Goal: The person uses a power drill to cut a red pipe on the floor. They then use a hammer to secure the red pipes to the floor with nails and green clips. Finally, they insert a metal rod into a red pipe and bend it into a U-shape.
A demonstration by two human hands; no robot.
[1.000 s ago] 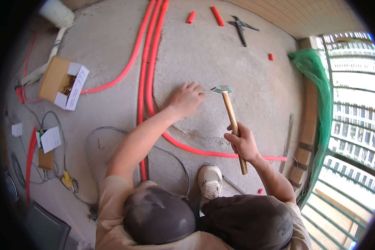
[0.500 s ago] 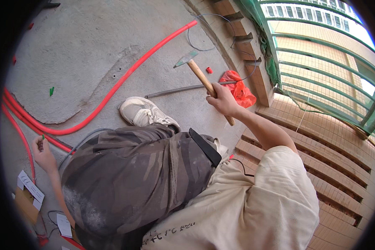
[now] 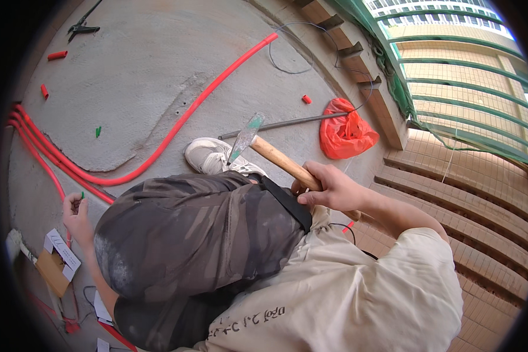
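A: What's on the far left?

B: A card box [image 3: 57,267] with its flaps up, on the floor. I can't see what's inside. Just above it in this view is the left grip [image 3: 77,218]. Its fingers pinch together, and a tiny green plug [image 3: 83,195] pokes out past the tips.

A: What could go wrong there?

B: The plug is so small that a loose pinch could drop it. More green plugs [image 3: 98,132] lie on the floor farther on. A foot could kick them away.

A: And next?

B: Red pipes [image 3: 163,146] bend across the floor. A foot could catch on one, or a bad swing could dent it.

A: What about the shoe [image 3: 200,157]?

B: The hammer [image 3: 278,159] is up in the air, and one tip of its head looks to be over the shoe. I can't tell how high. If it falls, it could hurt the foot.

A: Is it held well?

B: The right grip [image 3: 332,189] is curled around the wooden handle, near the end. Tired fingers could let it slip.

A: Anything else?

B: A grey rod [image 3: 299,122] reaches to a red plastic bag [image 3: 347,138]. Stepping on the rod could make it roll.
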